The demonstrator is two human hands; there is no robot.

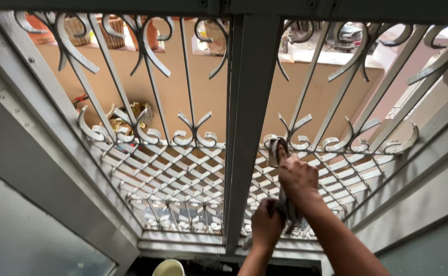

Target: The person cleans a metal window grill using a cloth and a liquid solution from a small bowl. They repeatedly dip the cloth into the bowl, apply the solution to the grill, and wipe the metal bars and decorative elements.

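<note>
No packages, labels, signs or screens can be made out in this view. Nothing of that kind is seen on the near side of the metal bars, and what lies beyond them is too small and too much hidden to be told apart as a package or a sign.
</note>
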